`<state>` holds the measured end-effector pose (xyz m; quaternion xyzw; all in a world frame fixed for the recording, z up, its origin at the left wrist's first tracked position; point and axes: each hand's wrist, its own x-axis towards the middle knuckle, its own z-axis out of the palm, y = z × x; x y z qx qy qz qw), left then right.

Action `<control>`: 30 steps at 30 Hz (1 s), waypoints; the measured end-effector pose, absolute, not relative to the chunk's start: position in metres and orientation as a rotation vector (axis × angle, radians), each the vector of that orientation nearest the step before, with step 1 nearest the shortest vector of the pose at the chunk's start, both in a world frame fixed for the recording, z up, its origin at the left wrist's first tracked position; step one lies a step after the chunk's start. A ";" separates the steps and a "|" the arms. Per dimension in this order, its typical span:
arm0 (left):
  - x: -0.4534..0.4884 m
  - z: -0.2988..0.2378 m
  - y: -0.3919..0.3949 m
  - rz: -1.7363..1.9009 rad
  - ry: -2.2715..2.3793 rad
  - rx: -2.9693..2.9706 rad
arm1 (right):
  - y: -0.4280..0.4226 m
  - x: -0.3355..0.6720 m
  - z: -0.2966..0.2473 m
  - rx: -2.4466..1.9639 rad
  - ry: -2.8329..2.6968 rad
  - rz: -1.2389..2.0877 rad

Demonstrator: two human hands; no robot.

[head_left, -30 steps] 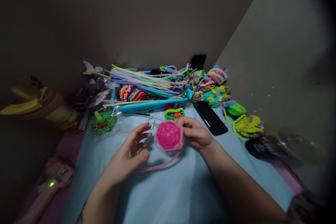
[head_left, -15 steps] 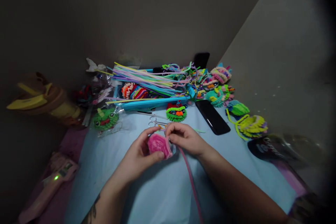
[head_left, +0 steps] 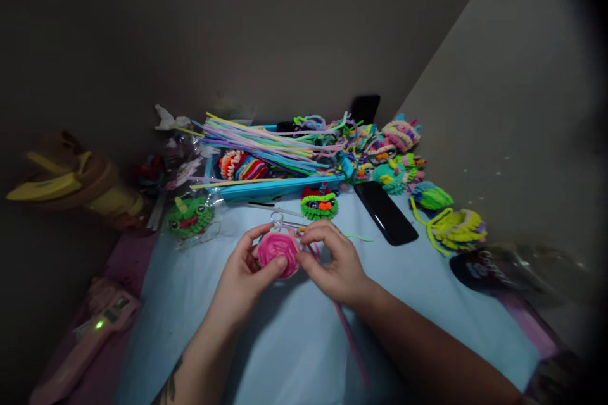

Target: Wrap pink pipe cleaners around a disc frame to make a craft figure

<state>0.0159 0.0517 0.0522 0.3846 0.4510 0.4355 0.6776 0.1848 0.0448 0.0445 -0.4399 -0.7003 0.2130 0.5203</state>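
My left hand is closed around a round pink piece coiled from pipe cleaner, its thumb pressed on the front face. At the right rim of that piece, my right hand pinches with thumb and forefinger on a pink pipe cleaner, whose long tail hangs toward me. Fingers partly hide where the strand meets the coil. Just beyond the hands lie small scissors and a green and red pipe-cleaner figure with eyes.
Behind, a blue tray holds many loose pipe cleaners. To the right lie a black phone and a yellow-green piece. A bagged green figure and a pink device with a green light are at left.
The pink coil has turned its face more toward me and shifted slightly left. My right hand has moved a little lower along its rim, and the hanging tail has swung slightly.
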 end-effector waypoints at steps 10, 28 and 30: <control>0.016 0.050 0.048 0.930 0.987 0.916 | 0.041 0.183 0.043 -1.153 -1.504 0.656; 0.012 0.053 0.049 0.922 0.954 0.961 | 0.048 0.192 0.051 -1.141 -1.457 0.918; 0.012 0.053 0.048 0.920 0.960 0.963 | 0.048 0.194 0.053 -1.129 -1.515 0.887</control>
